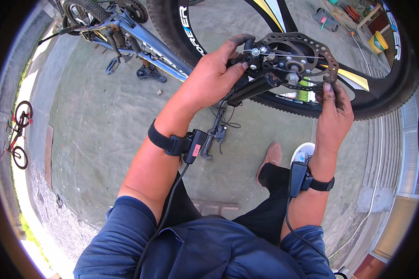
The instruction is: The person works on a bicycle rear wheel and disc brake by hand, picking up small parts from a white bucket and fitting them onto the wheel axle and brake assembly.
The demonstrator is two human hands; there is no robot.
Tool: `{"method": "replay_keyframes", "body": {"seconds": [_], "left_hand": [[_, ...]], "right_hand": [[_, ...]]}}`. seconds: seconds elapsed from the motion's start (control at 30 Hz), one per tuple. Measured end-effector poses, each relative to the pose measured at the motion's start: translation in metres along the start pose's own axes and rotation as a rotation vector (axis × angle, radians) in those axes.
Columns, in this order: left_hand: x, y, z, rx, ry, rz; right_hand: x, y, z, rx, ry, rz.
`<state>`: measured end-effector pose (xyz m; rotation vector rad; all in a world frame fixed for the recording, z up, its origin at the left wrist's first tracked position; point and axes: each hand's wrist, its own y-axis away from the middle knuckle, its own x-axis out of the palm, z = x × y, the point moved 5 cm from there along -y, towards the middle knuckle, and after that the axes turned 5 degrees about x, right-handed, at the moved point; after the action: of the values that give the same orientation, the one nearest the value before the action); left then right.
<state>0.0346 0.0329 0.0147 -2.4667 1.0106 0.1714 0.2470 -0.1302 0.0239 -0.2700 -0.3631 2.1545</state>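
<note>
A bicycle wheel (391,100) with a thick knobby tyre and a black spoked rim lies in front of me at the top right. At its hub sits a perforated metal brake disc (328,50), beside a silver axle nut (292,77) and a black fork leg (252,90). My left hand (214,76) is closed round the black disc brake caliper (254,56), thumb below and forefinger above, at the disc's left side. Blackened fingertips of my right hand (334,109) pinch the lower right edge of the disc. A thin cable runs from the caliper across the disc.
Below the fork hang handlebars (212,135) with cables. A blue-grey bicycle frame (142,42) lies upside down at the upper left, near its saddle (150,73). A white bucket (303,151) stands by my right forearm. Further off are a red bicycle (18,135) and a yellow bucket (378,43).
</note>
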Motion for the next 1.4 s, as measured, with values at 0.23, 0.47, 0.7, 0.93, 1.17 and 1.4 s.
{"method": "replay_keyframes", "body": {"seconds": [0.23,0.47,0.7,0.93,1.17,1.4], "left_hand": [[0.003,-0.004,0.003,0.041,-0.070,-0.016],[-0.005,0.000,0.007,0.041,-0.104,0.070],[-0.005,0.003,0.005,0.042,-0.089,0.086],[-0.010,0.004,0.001,0.098,-0.113,0.030],[-0.010,-0.001,-0.012,0.065,-0.078,0.156],[-0.007,-0.002,-0.006,0.150,-0.049,0.103]], "right_hand": [[-0.002,-0.008,0.004,-0.035,0.008,-0.003],[-0.001,-0.007,0.003,-0.051,0.050,-0.026],[-0.001,-0.006,0.002,-0.059,0.010,-0.034],[0.000,-0.007,0.002,-0.062,0.000,-0.022],[-0.002,-0.007,0.005,-0.077,0.058,-0.020],[-0.001,-0.008,0.001,-0.070,0.046,-0.001]]}}
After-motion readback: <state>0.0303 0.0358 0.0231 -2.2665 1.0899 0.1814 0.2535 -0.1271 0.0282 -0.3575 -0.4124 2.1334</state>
